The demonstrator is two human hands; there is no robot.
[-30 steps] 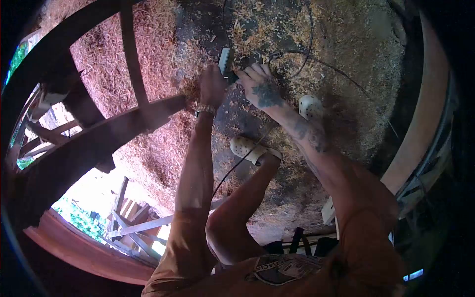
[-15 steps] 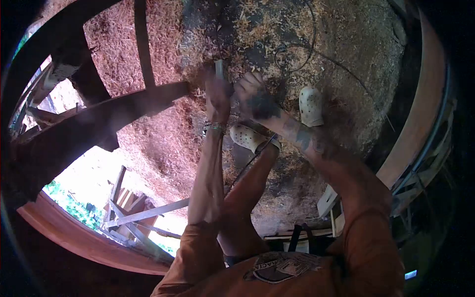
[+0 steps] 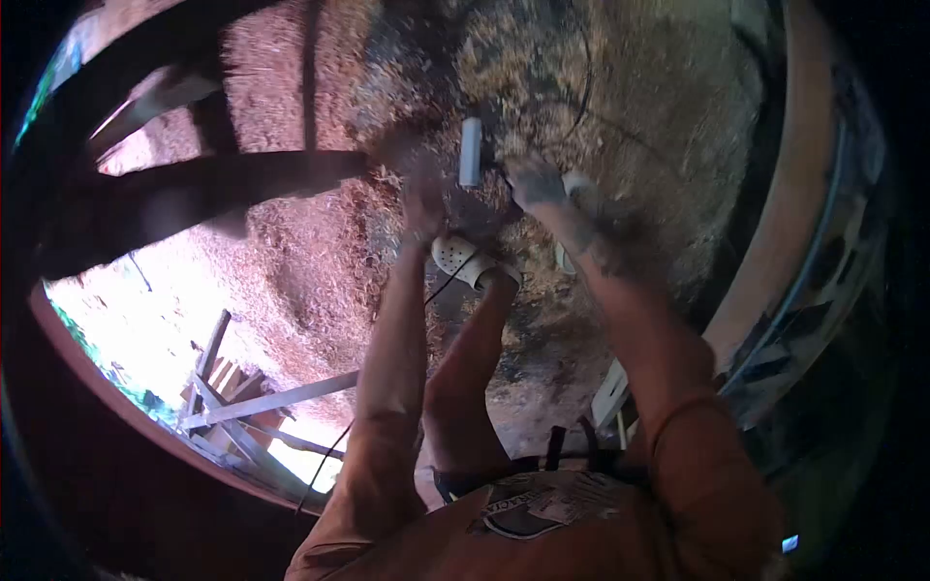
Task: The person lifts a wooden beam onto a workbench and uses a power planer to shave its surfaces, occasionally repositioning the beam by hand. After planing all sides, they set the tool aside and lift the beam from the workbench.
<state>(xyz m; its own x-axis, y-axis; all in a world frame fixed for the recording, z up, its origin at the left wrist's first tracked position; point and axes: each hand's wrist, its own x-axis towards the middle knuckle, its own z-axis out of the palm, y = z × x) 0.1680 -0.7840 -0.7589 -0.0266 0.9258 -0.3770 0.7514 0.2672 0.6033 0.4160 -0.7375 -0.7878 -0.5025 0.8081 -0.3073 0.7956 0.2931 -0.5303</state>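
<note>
My left hand (image 3: 422,198) is smeared by motion beside a dark, blurred shape, and its fingers cannot be made out. A pale grey rectangular piece (image 3: 470,152) stands out between my two hands, touching neither visibly. To its right, my right hand (image 3: 536,182) has its fingers curled in at the edge of a dark area; what they hold is hidden. A thin black cord (image 3: 450,281) runs over my cream clog (image 3: 455,254) below the hands.
Wood shavings (image 3: 300,242) cover the ground. A dark wooden beam (image 3: 242,181) reaches in from the left, its end near my left hand. Stacked boards (image 3: 232,387) lie at lower left. A long curved plank (image 3: 775,223) runs along the right. Another cream clog (image 3: 578,184) is partly behind my right hand.
My hands are further apart; the right has moved right and the left is more blurred. The pale piece shows more fully and further right. The whole view has shifted.
</note>
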